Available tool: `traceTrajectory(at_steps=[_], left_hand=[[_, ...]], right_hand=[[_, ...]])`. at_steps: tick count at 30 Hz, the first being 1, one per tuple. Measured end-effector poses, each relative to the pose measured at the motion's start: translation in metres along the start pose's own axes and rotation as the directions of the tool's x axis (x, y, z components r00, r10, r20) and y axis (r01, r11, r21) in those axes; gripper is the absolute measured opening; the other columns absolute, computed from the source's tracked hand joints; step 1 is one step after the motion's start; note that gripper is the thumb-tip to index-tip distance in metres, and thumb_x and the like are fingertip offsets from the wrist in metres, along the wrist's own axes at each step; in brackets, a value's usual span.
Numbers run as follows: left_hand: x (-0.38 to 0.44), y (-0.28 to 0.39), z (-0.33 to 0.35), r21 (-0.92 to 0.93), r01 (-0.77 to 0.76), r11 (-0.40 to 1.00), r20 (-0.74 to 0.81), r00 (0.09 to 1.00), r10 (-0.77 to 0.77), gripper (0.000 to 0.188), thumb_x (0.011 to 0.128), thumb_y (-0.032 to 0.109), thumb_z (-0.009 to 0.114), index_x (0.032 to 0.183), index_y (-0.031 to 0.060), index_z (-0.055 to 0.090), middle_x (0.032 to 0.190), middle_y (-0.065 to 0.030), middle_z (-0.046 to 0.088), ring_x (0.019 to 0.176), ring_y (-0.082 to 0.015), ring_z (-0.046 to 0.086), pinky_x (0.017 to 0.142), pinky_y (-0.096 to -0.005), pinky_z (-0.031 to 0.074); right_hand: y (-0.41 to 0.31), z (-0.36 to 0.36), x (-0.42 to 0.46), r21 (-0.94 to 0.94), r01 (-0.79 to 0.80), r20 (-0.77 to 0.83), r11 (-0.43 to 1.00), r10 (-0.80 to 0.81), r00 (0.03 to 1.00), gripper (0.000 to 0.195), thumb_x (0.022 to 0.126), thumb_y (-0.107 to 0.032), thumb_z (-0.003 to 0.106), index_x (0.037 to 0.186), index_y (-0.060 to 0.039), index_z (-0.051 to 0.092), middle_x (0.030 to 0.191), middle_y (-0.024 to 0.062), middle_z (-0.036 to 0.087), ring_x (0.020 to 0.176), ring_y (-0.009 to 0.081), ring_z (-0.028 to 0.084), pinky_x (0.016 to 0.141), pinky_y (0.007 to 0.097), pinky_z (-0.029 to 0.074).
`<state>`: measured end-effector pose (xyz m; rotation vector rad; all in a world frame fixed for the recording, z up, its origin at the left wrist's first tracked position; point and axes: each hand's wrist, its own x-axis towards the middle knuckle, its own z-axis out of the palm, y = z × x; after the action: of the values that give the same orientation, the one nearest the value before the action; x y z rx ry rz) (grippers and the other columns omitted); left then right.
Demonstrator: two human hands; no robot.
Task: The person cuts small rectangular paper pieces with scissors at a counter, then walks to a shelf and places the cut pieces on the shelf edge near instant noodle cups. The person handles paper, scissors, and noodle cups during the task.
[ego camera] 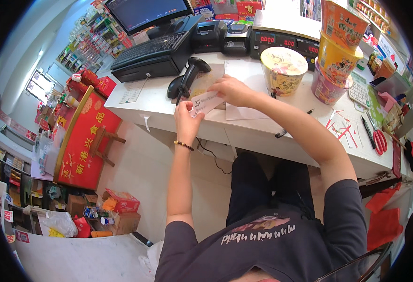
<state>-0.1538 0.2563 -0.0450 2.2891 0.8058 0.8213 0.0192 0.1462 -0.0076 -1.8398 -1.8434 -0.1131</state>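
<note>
A small white paper slip [206, 103] with handwriting is held above the counter's front edge. My left hand [188, 118], a beaded bracelet at its wrist, grips the slip's near left end. At its far right end, my right hand [232, 91] pinches it between thumb and fingers. Just behind the slip stands a black barcode scanner [191, 75]. A white sheet of paper [243, 111] lies under and beside my right hand. To the right, an instant noodle cup [283, 72] stands near a stack of several noodle cups [340, 56]. A black pen [291, 125] lies below my right forearm.
A keyboard [150, 46] on a cash drawer [146, 68], a monitor [148, 14], small printers [208, 35] and a scale [286, 42] line the back. Red scissors [380, 141], a marker [368, 132], paper scraps [344, 130] and a calculator [359, 90] lie right. A wooden stool [106, 146] stands left.
</note>
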Motion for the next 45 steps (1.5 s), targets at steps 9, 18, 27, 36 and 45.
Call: traceTrajectory(at_steps=[9, 18, 27, 36, 45], left_hand=[[-0.001, 0.006, -0.003, -0.076, -0.319, 0.945, -0.191, 0.935, 0.3, 0.067, 0.065, -0.01, 0.064, 0.126, 0.0035, 0.038, 0.112, -0.011, 0.043, 0.102, -0.0219, 0.046, 0.088, -0.033, 0.041], [0.003, 0.004, 0.021, -0.403, -0.203, 0.892, -0.237, 0.965, 0.113, 0.062, 0.07, -0.014, 0.052, 0.128, 0.0022, 0.036, 0.102, -0.0108, 0.051, 0.098, -0.0226, 0.052, 0.088, -0.0317, 0.042], [-0.001, 0.018, 0.025, -0.401, -0.233, 0.886, -0.212, 0.964, 0.158, 0.057, 0.073, -0.011, 0.053, 0.126, 0.0045, 0.039, 0.1, -0.0082, 0.051, 0.093, -0.018, 0.053, 0.084, -0.029, 0.043], [-0.004, 0.031, -0.001, -0.585, -0.416, 0.696, -0.368, 0.901, 0.229, 0.053, 0.082, -0.008, 0.051, 0.13, 0.0017, 0.032, 0.109, -0.0107, 0.049, 0.103, -0.0229, 0.05, 0.091, -0.0332, 0.041], [-0.038, 0.121, 0.022, -0.983, 0.001, 0.182, 0.058, 0.948, 0.312, 0.037, 0.096, 0.026, 0.04, 0.122, -0.0002, 0.038, 0.095, -0.012, 0.058, 0.098, -0.0259, 0.056, 0.09, -0.036, 0.041]], right_hand=[[0.0, 0.022, 0.026, -0.095, 0.0, 0.091, 0.995, 0.008, 0.996, 0.023, 0.074, -0.013, 0.061, 0.098, -0.0153, 0.063, 0.096, 0.0074, 0.06, 0.095, 0.0243, 0.055, 0.075, 0.0374, 0.044], [-0.007, 0.009, 0.02, -0.016, 0.014, 0.045, 1.0, -0.014, 0.999, 0.032, 0.072, -0.014, 0.065, 0.103, -0.0112, 0.059, 0.094, 0.0098, 0.064, 0.087, 0.0271, 0.06, 0.082, 0.0375, 0.042], [0.015, 0.015, 0.005, 0.257, 0.017, -0.043, 0.966, -0.006, 0.999, 0.032, 0.072, -0.005, 0.056, 0.104, -0.0035, 0.056, 0.092, 0.0143, 0.062, 0.089, 0.0334, 0.058, 0.081, 0.0398, 0.045], [-0.025, -0.021, 0.008, 0.333, -0.019, -0.034, 0.943, 0.032, 0.999, 0.02, 0.075, -0.004, 0.057, 0.094, -0.0027, 0.06, 0.083, 0.0171, 0.062, 0.081, 0.0316, 0.06, 0.073, 0.039, 0.047], [-0.065, -0.063, -0.093, 0.826, -0.239, 0.089, 0.511, 0.302, 0.949, 0.034, 0.081, -0.01, 0.059, 0.113, -0.0001, 0.053, 0.098, 0.0115, 0.061, 0.088, 0.0172, 0.058, 0.078, 0.0302, 0.047]])
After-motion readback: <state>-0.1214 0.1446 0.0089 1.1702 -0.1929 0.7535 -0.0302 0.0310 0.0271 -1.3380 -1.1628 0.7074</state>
